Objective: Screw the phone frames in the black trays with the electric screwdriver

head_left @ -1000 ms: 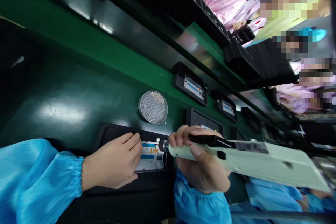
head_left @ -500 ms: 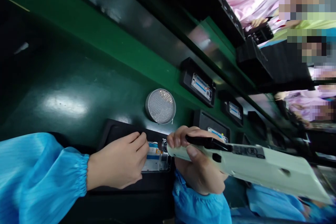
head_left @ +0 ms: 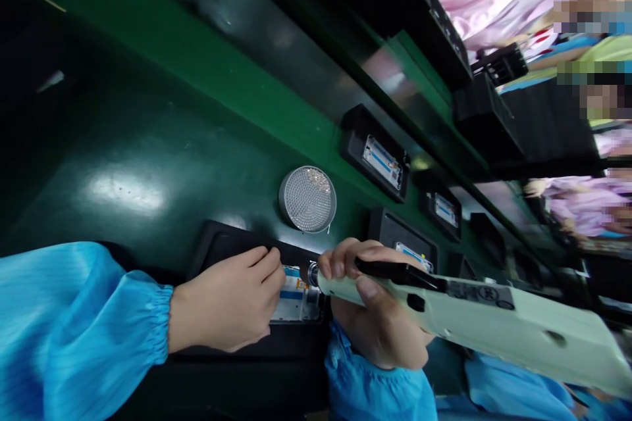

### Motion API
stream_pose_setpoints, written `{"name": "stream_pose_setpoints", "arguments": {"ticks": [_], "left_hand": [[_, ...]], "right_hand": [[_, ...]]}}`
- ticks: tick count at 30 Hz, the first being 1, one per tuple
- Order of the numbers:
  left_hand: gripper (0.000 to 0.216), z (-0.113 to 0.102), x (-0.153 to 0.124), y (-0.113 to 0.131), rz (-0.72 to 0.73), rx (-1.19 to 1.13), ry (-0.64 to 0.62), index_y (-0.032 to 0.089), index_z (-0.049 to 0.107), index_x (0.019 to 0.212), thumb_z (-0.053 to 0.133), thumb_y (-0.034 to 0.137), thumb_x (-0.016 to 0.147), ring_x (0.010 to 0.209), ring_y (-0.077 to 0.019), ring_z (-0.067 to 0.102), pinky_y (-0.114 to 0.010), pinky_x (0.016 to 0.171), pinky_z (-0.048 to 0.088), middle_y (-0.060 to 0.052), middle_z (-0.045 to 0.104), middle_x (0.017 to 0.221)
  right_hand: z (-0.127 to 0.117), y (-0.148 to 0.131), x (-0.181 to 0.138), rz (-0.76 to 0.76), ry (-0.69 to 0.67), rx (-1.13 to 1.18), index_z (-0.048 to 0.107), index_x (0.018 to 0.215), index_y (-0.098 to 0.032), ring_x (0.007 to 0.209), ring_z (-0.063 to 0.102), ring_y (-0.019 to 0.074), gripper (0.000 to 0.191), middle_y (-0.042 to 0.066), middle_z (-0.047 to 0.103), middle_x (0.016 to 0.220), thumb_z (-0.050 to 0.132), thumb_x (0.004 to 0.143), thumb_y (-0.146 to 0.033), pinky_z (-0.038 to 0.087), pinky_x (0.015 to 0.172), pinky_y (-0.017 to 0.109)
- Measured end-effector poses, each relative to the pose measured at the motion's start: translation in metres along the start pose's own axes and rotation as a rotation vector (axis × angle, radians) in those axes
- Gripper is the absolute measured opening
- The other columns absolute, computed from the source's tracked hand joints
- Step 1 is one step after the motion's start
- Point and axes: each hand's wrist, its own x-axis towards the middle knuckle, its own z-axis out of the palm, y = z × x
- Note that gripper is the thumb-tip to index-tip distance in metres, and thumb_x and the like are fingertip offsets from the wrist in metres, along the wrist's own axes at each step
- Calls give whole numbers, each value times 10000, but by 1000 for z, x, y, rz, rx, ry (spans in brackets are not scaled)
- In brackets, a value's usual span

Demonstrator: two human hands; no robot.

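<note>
My right hand [head_left: 375, 302] is wrapped round a pale green electric screwdriver [head_left: 523, 322] with a black lever. Its metal nose points left, over the right part of an opened phone [head_left: 296, 302] with blue strips and an orange piece. The tip's contact with the phone is hidden from me. The phone lies in a black tray [head_left: 222, 240]. My left hand [head_left: 232, 299] lies across the phone's left end, fingers curled together round it; the fingertips are partly hidden. Just beyond the tray stands a round grey dish [head_left: 307, 199] with a perforated top and small shiny screws on it.
More black trays with opened phones stand to the right, including a far tray [head_left: 350, 145] and a nearer tray [head_left: 385, 223]. A dark rail [head_left: 316, 46] runs diagonally behind the green bench [head_left: 148, 138]. Other people in pink and blue sleeves are at the right.
The whole view has shifted slightly, so the dish and trays appear a little further right. Both hands keep their places at the phone, and the screwdriver stays in my right hand.
</note>
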Motion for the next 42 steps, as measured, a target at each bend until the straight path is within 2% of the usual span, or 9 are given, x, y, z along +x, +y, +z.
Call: {"name": "stream_pose_setpoints", "arguments": {"ticks": [6,14,22,26,29,31,35,38,42], "left_hand": [[456,-2,1,0,1,-24,-15,69,734,1057,640,476,875,1111,-353,632,-448,972,471,-204,702,1139],[451,-3,2,0,0,-23,-31,79,735,1062,620,481,891,1117,-351,627,-447,975,472,-193,703,1150],[580,0,-1,-2,-24,-34,-43,57,713,1092,594,590,898,1130,-346,622,-440,999,469,-201,695,1160],[612,-2,-2,-4,-57,-30,-60,14,647,1188,665,534,867,1142,-357,615,-456,1010,477,-218,673,1193],[616,-8,-1,-1,-67,-29,-70,-4,598,1221,720,467,843,1141,-365,610,-483,993,494,-222,664,1177],[545,-15,0,3,-35,39,-37,-23,568,1242,711,346,868,1109,-363,621,-493,942,515,-238,657,1162],[295,-34,0,14,86,140,57,-2,590,1206,528,52,923,864,-270,654,-417,745,543,-169,679,982],[261,-48,1,19,111,56,45,39,622,1142,428,39,967,734,-207,614,-354,651,531,-121,668,900],[333,-61,9,26,14,-59,20,67,632,1105,307,87,1037,746,-174,636,-274,638,538,-114,686,920]], "right_hand": [[0,0,-1,16,-9,-12,693,908,-194,665,534,147,133,-2,519,694,655,795,-134,447,536,288],[-1,-2,-1,35,-22,-2,698,906,-191,667,537,145,130,-2,520,696,666,795,-131,452,535,288],[0,5,-2,-24,25,21,718,930,-219,634,539,147,181,-1,550,694,662,771,-153,438,503,280],[-16,-10,7,-98,135,37,730,927,-225,616,533,153,225,3,558,681,647,728,-158,423,499,286],[-37,-27,14,-205,304,19,709,832,-192,568,518,149,178,-5,515,615,652,664,-180,401,476,276],[-49,-34,17,-240,403,-2,686,786,-183,547,517,147,157,-11,508,583,668,630,-187,406,472,277],[-61,-41,21,-265,487,-1,649,727,-185,521,512,144,126,-16,524,524,676,604,-178,417,475,279],[-64,-44,22,-288,515,39,639,707,-185,500,507,142,126,-23,518,508,658,585,-162,408,466,283],[-67,-49,21,-315,494,89,649,706,-174,486,508,137,143,-33,502,498,653,569,-134,393,455,286]]}}
